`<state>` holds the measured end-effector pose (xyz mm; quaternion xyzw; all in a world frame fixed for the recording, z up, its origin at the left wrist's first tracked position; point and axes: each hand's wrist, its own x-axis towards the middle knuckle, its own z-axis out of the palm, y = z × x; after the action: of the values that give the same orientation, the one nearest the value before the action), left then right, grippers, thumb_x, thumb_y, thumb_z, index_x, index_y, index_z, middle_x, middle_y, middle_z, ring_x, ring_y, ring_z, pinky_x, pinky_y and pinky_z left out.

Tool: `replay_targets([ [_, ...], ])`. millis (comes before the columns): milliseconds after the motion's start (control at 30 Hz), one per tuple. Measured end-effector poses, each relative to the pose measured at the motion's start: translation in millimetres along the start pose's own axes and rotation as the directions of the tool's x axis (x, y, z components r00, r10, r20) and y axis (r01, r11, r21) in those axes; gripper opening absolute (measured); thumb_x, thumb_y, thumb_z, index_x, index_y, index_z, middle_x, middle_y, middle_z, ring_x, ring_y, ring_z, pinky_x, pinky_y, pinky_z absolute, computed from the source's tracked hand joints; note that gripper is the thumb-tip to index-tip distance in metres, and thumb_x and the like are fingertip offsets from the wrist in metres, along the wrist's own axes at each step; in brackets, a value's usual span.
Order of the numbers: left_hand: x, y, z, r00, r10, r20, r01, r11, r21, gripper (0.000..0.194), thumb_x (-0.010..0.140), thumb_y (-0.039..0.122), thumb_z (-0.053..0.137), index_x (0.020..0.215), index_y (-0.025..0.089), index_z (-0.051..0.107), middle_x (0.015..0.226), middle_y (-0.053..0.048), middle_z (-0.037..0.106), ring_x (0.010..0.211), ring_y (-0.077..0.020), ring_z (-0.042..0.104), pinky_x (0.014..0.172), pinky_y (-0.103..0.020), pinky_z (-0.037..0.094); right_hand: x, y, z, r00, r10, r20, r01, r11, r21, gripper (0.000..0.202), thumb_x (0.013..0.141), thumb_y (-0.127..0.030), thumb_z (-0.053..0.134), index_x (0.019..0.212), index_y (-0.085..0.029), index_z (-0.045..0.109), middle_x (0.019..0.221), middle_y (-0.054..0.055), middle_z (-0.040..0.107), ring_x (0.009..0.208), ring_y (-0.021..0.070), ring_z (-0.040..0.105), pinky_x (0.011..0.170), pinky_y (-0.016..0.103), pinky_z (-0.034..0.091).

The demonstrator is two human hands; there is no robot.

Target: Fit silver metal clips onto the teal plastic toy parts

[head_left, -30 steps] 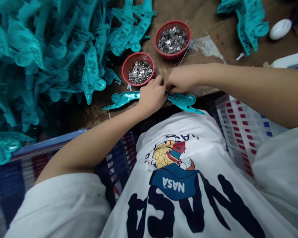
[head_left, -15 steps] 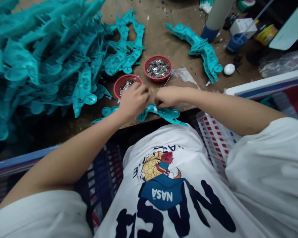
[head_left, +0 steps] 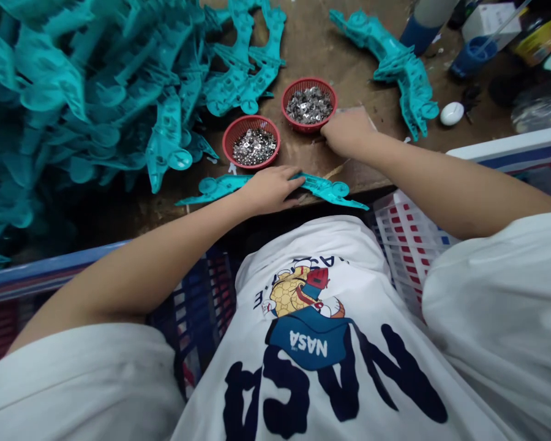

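Note:
A long teal plastic part (head_left: 333,191) lies along the table's near edge. My left hand (head_left: 274,188) rests on its middle, fingers wrapped over it and hiding that section. Beyond the part, my right hand (head_left: 348,131) is closed beside the right red basket (head_left: 308,127); its fingertips are turned away, and a thin dark end shows at them, too small to name. That basket holds small shiny metal pieces. The left red basket (head_left: 251,165), also with small metal pieces, stands just past my left hand.
A large heap of teal parts (head_left: 114,79) fills the left. Another teal piece (head_left: 395,64) lies at right, near a white egg-shaped object (head_left: 452,114) and a blue cup (head_left: 472,57). Plastic crates (head_left: 399,239) stand below the table edge.
My left hand has come down from the left basket onto the teal part. My right hand has left the part and moved up and right beside the right basket. The view has shifted slightly.

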<state>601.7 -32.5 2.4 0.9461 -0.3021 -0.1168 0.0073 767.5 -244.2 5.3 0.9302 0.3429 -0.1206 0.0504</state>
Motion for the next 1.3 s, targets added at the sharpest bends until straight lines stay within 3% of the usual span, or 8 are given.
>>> replay_targets([
  [200, -0.2, 11.6, -3.2, 0.968, -0.250, -0.023, 0.250, 0.968, -0.011, 0.039, 0.116, 0.031, 0.054, 0.130, 0.013, 0.086, 0.138, -0.020, 0.077, 0.126, -0.0391, 0.075, 0.103, -0.049, 0.061, -19.2, -17.3, -5.8, 0.997, -0.022, 0.067, 0.030, 0.993, -0.113, 0.045, 0.112, -0.009, 0.044, 0.135, -0.010, 0.082, 0.143, 0.027, 0.075, 0.132, 0.0394, 0.071, 0.105, 0.047, 0.052],
  [300, 1.2, 14.1, -5.5, 0.936, -0.351, -0.018, 0.349, 0.935, -0.067, 0.033, 0.116, 0.030, 0.061, 0.135, 0.011, 0.080, 0.137, -0.020, 0.078, 0.131, -0.0390, 0.075, 0.103, -0.045, 0.060, -26.7, -19.8, -8.7, 0.995, -0.044, 0.086, 0.053, 0.992, -0.110, 0.043, 0.115, -0.013, 0.044, 0.142, -0.004, 0.076, 0.140, 0.031, 0.074, 0.130, 0.0418, 0.072, 0.104, 0.047, 0.052],
  [433, 1.8, 18.1, -8.9, 0.888, -0.460, -0.015, 0.456, 0.884, -0.106, 0.041, 0.114, 0.030, 0.072, 0.149, 0.009, 0.067, 0.137, -0.021, 0.078, 0.128, -0.0372, 0.076, 0.100, -0.040, 0.060, -37.8, -27.1, -16.0, 0.985, -0.149, 0.091, 0.153, 0.987, -0.042, 0.043, 0.119, -0.034, 0.052, 0.147, -0.010, 0.073, 0.129, 0.026, 0.079, 0.115, 0.0380, 0.076, 0.096, 0.042, 0.052],
  [667, 1.2, 18.1, -4.4, 0.918, -0.397, -0.006, 0.396, 0.916, -0.066, 0.033, 0.116, 0.026, 0.066, 0.145, 0.011, 0.071, 0.140, -0.020, 0.078, 0.126, -0.0370, 0.078, 0.097, -0.041, 0.062, -47.3, -48.7, -19.0, 0.953, -0.278, 0.120, 0.274, 0.961, 0.048, 0.038, 0.119, -0.033, 0.055, 0.142, -0.014, 0.079, 0.131, 0.022, 0.080, 0.113, 0.0357, 0.075, 0.092, 0.038, 0.050],
  [833, -0.3, 15.5, 13.7, 0.943, -0.312, -0.113, 0.311, 0.950, -0.023, 0.035, 0.117, 0.023, 0.058, 0.144, 0.014, 0.077, 0.144, -0.021, 0.077, 0.128, -0.0369, 0.078, 0.095, -0.044, 0.066, -43.1, -47.6, -15.0, 0.949, -0.302, 0.095, 0.289, 0.948, 0.133, 0.039, 0.117, -0.031, 0.058, 0.141, -0.013, 0.082, 0.127, 0.019, 0.081, 0.117, 0.0352, 0.073, 0.095, 0.038, 0.051],
  [933, -1.5, 17.9, 17.9, 0.940, -0.305, -0.151, 0.310, 0.951, 0.006, 0.046, 0.116, 0.017, 0.052, 0.158, 0.015, 0.071, 0.151, -0.022, 0.075, 0.128, -0.0356, 0.078, 0.094, -0.044, 0.068, -48.8, -48.1, -19.2, 0.960, -0.264, 0.095, 0.250, 0.958, 0.142, 0.038, 0.114, -0.028, 0.060, 0.139, -0.015, 0.084, 0.127, 0.018, 0.082, 0.116, 0.0356, 0.074, 0.096, 0.038, 0.052],
  [1133, -1.2, 22.0, 15.6, 0.936, -0.344, -0.071, 0.348, 0.936, 0.049, 0.054, 0.116, 0.014, 0.047, 0.167, 0.011, 0.064, 0.159, -0.028, 0.069, 0.126, -0.0377, 0.079, 0.099, -0.050, 0.069, -60.9, -51.9, -28.6, 0.975, -0.174, 0.136, 0.170, 0.985, 0.042, 0.035, 0.110, -0.021, 0.061, 0.130, -0.018, 0.089, 0.129, 0.021, 0.081, 0.115, 0.0415, 0.077, 0.093, 0.042, 0.055],
  [1300, -3.4, 15.9, 26.2, 0.945, -0.279, -0.169, 0.287, 0.957, 0.028, 0.054, 0.117, 0.015, 0.044, 0.167, 0.008, 0.062, 0.161, -0.029, 0.067, 0.140, -0.0394, 0.074, 0.113, -0.054, 0.063, -57.5, -49.1, -22.3, 0.971, -0.197, 0.135, 0.190, 0.980, 0.062, 0.038, 0.109, -0.021, 0.061, 0.134, -0.019, 0.089, 0.125, 0.019, 0.082, 0.112, 0.0400, 0.077, 0.092, 0.043, 0.057],
])
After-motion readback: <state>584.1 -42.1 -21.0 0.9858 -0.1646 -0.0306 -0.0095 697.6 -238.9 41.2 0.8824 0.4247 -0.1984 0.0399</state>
